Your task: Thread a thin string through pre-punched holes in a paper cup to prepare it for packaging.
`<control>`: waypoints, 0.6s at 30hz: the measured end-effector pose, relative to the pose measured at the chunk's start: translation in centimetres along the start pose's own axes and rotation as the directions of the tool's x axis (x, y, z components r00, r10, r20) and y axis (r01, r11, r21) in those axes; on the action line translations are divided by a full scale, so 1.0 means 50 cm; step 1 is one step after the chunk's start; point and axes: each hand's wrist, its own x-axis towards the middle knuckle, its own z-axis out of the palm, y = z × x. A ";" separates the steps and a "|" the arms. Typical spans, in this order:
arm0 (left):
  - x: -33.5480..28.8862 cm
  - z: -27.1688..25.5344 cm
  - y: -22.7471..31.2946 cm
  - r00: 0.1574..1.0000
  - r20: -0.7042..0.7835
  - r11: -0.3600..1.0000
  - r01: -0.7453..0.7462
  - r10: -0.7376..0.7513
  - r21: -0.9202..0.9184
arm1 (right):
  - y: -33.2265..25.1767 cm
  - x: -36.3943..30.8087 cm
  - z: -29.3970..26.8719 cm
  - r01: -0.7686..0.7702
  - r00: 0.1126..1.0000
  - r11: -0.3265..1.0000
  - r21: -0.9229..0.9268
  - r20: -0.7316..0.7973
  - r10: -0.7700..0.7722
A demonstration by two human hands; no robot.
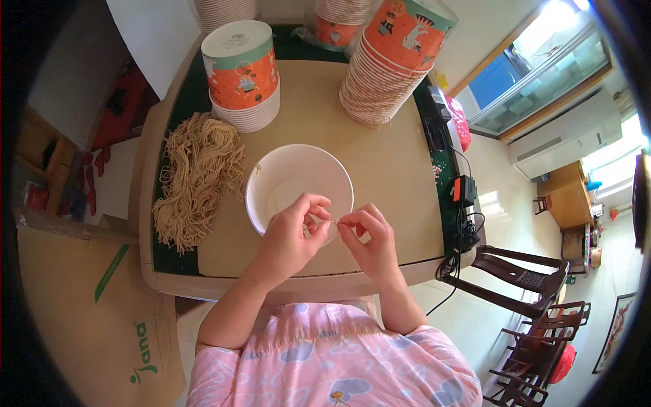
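Note:
Over the near rim of a white paper bucket (271, 166), my two hands meet with fingertips almost touching. My left hand (298, 227) is closed in a pinch on a thin beige string (335, 222). The fingers of my right hand (368, 239) are also pinched on that string, where a small knot or loop seems to sit. A knotted string end (258, 168) shows at the bucket's left rim, and a faint strand runs inside the bucket. Left of it lies a loose heap of cut beige strings (196, 180).
Upside-down stacks of orange-and-green printed paper buckets stand at the back left (241, 78) and back right (390, 68). More stacks rise behind. A power strip (437, 119) and black cables (464, 230) line the right table edge. A cardboard box (88, 305) stands left; a dark wooden chair (519, 278) right.

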 end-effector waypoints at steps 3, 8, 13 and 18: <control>-0.001 -0.005 0.002 0.999 0.054 0.997 -0.001 -0.003 0.082 | 0.001 0.000 -0.001 -0.009 1.000 1.000 0.025 0.007 0.009; 0.002 -0.007 -0.002 0.993 0.094 0.998 0.064 -0.065 0.011 | 0.000 -0.002 -0.001 0.015 1.000 1.000 0.004 0.009 -0.015; 0.003 -0.012 0.009 0.988 0.132 0.996 0.080 -0.084 0.035 | 0.008 -0.006 -0.001 0.131 0.990 0.990 -0.061 -0.044 -0.133; -0.002 -0.001 0.023 0.989 0.113 0.990 0.080 -0.094 0.118 | 0.007 -0.008 -0.002 0.144 0.987 0.986 -0.086 -0.056 -0.149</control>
